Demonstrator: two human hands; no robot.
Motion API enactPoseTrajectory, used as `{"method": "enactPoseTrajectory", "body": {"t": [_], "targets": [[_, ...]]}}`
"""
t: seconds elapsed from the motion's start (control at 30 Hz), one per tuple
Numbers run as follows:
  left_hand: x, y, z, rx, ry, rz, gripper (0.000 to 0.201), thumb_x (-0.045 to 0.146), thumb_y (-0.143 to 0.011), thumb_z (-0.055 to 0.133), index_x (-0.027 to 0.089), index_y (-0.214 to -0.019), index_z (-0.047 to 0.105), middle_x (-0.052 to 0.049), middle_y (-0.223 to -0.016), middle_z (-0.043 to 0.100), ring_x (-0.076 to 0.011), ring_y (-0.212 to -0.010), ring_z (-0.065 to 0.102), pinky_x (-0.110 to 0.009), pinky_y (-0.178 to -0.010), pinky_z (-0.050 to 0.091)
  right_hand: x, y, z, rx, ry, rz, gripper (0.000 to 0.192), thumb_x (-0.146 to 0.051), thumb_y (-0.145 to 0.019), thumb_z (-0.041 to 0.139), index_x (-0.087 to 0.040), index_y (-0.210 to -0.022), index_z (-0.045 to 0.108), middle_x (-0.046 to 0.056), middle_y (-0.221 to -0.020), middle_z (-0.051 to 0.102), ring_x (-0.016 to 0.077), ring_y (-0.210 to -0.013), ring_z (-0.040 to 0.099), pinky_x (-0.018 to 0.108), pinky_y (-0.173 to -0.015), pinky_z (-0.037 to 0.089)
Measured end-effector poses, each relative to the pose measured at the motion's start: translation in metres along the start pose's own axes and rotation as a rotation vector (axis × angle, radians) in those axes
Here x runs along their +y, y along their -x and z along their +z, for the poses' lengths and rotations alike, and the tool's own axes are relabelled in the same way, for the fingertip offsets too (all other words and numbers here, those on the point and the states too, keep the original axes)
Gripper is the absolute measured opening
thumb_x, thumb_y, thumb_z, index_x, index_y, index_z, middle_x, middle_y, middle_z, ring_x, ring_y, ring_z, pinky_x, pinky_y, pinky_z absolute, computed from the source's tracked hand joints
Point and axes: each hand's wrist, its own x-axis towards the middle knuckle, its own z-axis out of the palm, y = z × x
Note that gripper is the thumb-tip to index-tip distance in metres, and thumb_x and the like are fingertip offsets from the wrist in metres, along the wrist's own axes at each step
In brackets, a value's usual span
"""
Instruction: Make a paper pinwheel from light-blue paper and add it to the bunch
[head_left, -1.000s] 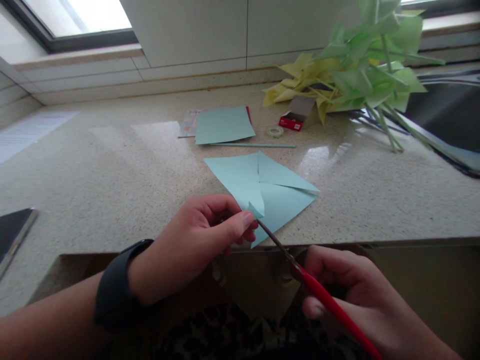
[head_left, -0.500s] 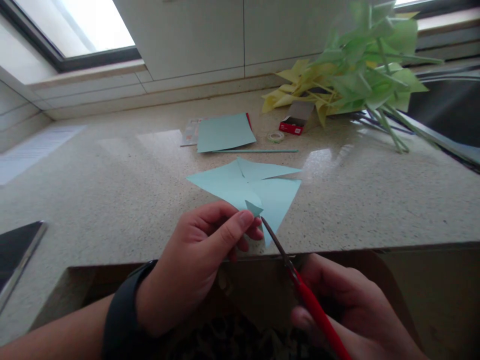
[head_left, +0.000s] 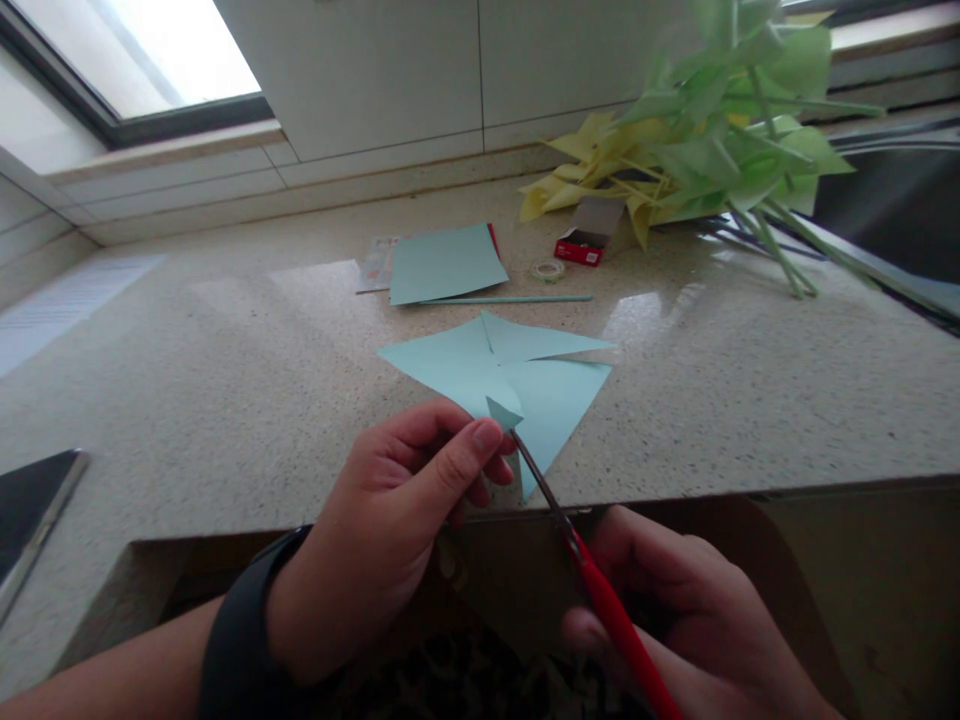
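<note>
Pinching the near corner of the pale blue paper square (head_left: 502,375) between thumb and fingers, the left hand (head_left: 409,500) lifts that corner off the desk (head_left: 225,380) so the blades can reach it; the rest of the sheet lies flat near the front edge, which keeps it steady while only the held point is raised. The right hand (head_left: 675,610) is clenched around the red handles of the scissors (head_left: 581,555), whose dark blades slant up and left to meet the paper right beside the left thumb (whether they are mid-cut or merely touching is too fine to tell). The sheet already shows slits running in from its corners toward the middle.

Counting what lies about: one pair of scissors, one cut square in hand, one flat blue sheet (head_left: 444,262) farther back with something printed tucked under its left edge, one thin blue stick (head_left: 510,299) lying along its near side, one small roll of tape (head_left: 548,269), one open red box (head_left: 589,238). At the back right sits a heap of finished yellow and green paper pinwheels (head_left: 705,150), too tangled to count. One dark wristband (head_left: 240,640) circles the left wrist, and one dark flat device (head_left: 30,510) lies at the far left.
</note>
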Motion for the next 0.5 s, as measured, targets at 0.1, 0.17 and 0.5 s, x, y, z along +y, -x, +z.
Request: {"method": "enactPoseTrajectory", "body": {"t": [0.1,0.17,0.5], "targets": [[0.0003,0.0001,-0.0006,-0.002,-0.011,0.005,0.027,0.043,-0.090,0.073,0.020,-0.075,0.074,0.001,-0.072,0.072,-0.0086,-0.061,0.054,-0.016,-0.056,0.044,-0.0008,0.0003,0.0001,-0.004,0.005,0.003,0.041,-0.055,-0.083,0.069,-0.022,-0.067,0.052,-0.001,-0.056,0.055,0.0120,-0.050,0.045,0.024,-0.046,0.036],[0.0003,0.0000,-0.0009,-0.005,-0.018,0.003,0.028,0.044,-0.090,0.073,0.020,-0.076,0.074,0.001,-0.071,0.071,-0.0084,-0.061,0.054,-0.015,-0.056,0.044,-0.0015,-0.0001,0.0005,-0.003,0.012,0.005,0.041,-0.056,-0.083,0.068,-0.022,-0.067,0.053,-0.001,-0.056,0.056,0.0122,-0.050,0.046,0.025,-0.045,0.036],[-0.0003,-0.0005,0.0005,0.011,-0.012,0.014,0.027,0.042,-0.090,0.073,0.020,-0.075,0.073,0.001,-0.070,0.070,-0.0087,-0.059,0.053,-0.016,-0.055,0.044,0.0018,0.0012,0.0028,0.066,0.066,-0.056,0.043,-0.054,-0.084,0.070,-0.022,-0.064,0.050,-0.004,-0.052,0.049,0.0103,-0.047,0.041,0.023,-0.042,0.032]]}}
